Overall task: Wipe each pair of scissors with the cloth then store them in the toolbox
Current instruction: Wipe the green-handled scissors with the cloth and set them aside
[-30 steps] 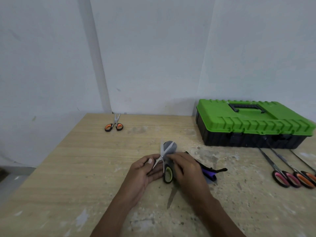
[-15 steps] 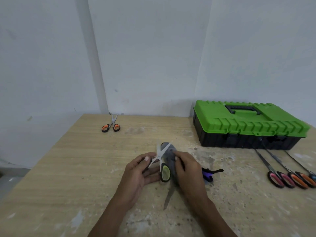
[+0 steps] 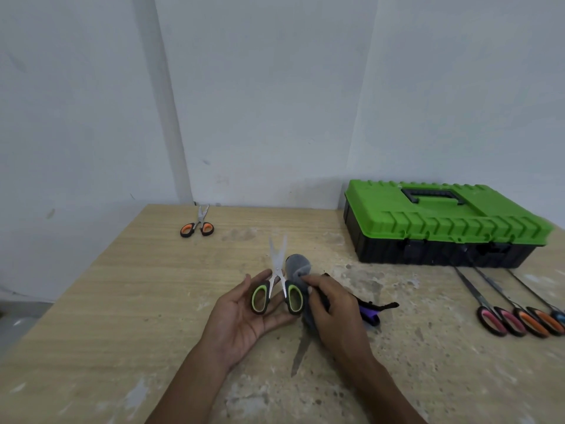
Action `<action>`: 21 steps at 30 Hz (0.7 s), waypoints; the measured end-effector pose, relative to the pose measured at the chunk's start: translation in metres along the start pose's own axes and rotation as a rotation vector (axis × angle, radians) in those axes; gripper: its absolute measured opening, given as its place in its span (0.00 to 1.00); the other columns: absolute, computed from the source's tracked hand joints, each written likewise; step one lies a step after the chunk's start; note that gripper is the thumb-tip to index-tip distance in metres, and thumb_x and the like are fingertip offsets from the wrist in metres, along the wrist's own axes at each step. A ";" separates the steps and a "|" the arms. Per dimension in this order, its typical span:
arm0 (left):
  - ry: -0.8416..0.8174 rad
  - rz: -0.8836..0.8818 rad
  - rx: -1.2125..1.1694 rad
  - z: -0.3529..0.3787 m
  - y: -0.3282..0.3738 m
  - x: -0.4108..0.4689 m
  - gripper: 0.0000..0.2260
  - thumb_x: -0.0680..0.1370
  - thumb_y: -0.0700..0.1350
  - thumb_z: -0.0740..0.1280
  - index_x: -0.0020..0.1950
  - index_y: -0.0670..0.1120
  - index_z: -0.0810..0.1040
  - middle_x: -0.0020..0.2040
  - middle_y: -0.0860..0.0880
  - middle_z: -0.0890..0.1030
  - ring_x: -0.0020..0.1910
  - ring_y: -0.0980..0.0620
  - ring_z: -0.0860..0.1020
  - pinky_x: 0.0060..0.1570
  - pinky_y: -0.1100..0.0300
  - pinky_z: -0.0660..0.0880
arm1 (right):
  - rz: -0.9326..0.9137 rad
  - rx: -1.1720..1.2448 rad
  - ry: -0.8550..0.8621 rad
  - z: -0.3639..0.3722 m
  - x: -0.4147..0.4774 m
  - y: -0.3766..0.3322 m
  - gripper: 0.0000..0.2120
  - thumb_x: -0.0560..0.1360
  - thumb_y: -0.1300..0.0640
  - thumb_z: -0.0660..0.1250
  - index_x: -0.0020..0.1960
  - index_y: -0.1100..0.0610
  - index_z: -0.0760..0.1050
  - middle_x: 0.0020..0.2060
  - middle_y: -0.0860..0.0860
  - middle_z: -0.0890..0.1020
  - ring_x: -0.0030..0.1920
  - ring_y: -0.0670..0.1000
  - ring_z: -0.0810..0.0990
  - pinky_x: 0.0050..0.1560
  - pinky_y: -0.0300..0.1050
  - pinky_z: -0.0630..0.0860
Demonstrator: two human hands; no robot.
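Soft, even, dimmish light; faint shadows under the hands. Wide-angle bending at the edges; the toolbox (image 3: 443,221) lid's right end blurs.

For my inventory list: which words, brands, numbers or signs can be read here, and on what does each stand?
No text can be read.
On the toolbox lid no label shows.
On the green-handled scissors, lying on the left hand, any blade stamp is too small to tell.
The cloth, held by the right hand, is plain.
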State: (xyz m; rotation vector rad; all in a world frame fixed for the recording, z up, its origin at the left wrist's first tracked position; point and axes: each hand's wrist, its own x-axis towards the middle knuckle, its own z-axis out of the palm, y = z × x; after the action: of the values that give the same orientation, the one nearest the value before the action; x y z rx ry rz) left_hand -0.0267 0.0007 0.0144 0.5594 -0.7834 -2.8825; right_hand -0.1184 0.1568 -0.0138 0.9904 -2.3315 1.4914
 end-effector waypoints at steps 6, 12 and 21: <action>-0.032 -0.018 0.024 -0.001 -0.001 0.000 0.18 0.82 0.38 0.60 0.70 0.35 0.74 0.65 0.33 0.80 0.64 0.35 0.80 0.52 0.38 0.82 | 0.007 0.012 -0.011 0.001 0.001 0.000 0.14 0.79 0.66 0.64 0.60 0.54 0.82 0.52 0.43 0.83 0.55 0.41 0.80 0.56 0.39 0.77; -0.029 -0.058 -0.024 0.000 0.000 -0.001 0.23 0.78 0.42 0.69 0.71 0.34 0.74 0.58 0.36 0.81 0.50 0.44 0.82 0.49 0.50 0.83 | -0.050 -0.069 -0.066 0.003 -0.002 0.000 0.13 0.79 0.62 0.64 0.61 0.51 0.81 0.53 0.42 0.82 0.55 0.41 0.78 0.55 0.38 0.75; 0.009 0.081 0.152 0.000 -0.009 0.007 0.21 0.74 0.55 0.68 0.55 0.39 0.82 0.49 0.43 0.84 0.46 0.49 0.83 0.48 0.55 0.83 | -0.067 -0.132 -0.083 0.005 -0.003 -0.001 0.14 0.78 0.57 0.61 0.60 0.52 0.81 0.52 0.44 0.82 0.54 0.40 0.76 0.55 0.29 0.70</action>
State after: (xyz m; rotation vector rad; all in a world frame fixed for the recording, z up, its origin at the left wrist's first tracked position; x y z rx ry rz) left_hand -0.0330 0.0069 0.0080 0.5426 -1.0057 -2.7611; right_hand -0.1144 0.1536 -0.0173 1.1039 -2.3923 1.2764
